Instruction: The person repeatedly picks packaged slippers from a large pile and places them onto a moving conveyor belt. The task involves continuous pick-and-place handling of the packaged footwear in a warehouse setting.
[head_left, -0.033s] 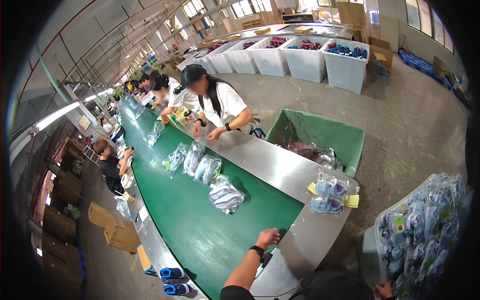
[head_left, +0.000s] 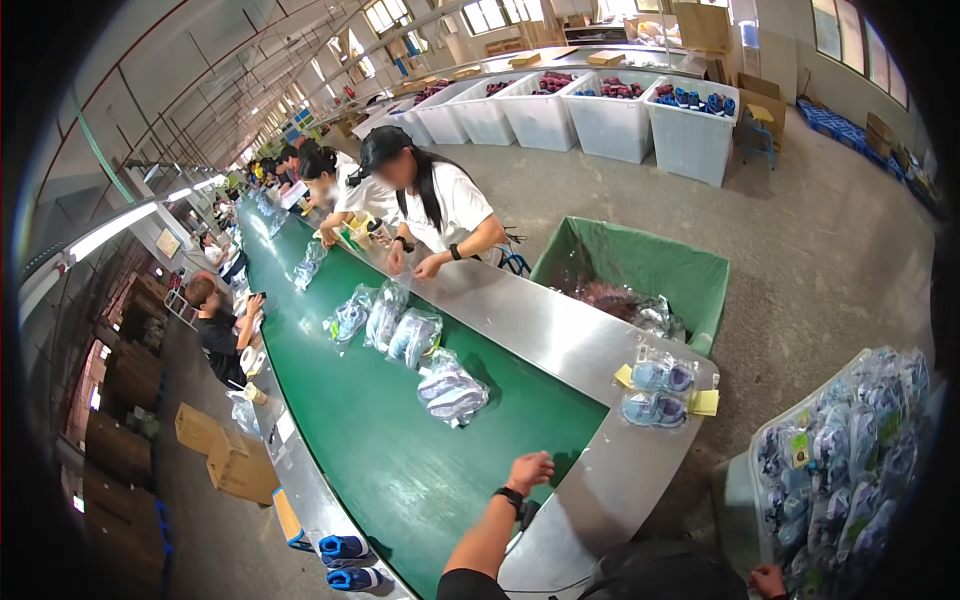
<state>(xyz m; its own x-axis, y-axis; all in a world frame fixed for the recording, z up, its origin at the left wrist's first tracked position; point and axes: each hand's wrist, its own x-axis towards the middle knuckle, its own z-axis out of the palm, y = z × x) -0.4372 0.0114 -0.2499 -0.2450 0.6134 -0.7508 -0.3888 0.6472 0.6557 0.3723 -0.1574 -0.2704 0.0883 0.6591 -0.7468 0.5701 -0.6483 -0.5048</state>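
Note:
Over the near end of the green conveyor belt, close to its metal edge, is my left hand, its fingers loosely curled and nothing visible in them. A black band circles that wrist. Low on the right, my right hand is partly in view beside a bin heaped with bagged shoes. Its fingers look closed, but what they hold, if anything, is hidden. Farther up the belt lie several clear bags of light blue and grey shoes. Another bagged pair with yellow cards rests on the metal corner.
Across the belt a co-worker in a white shirt bends over the metal ledge. A green bin holds crumpled plastic. Blue shoes stand at the left edge, near cardboard boxes. White tubs of shoes line the back.
My left hand has shifted slightly left and up over the belt. The bagged shoes and my right hand look unmoved.

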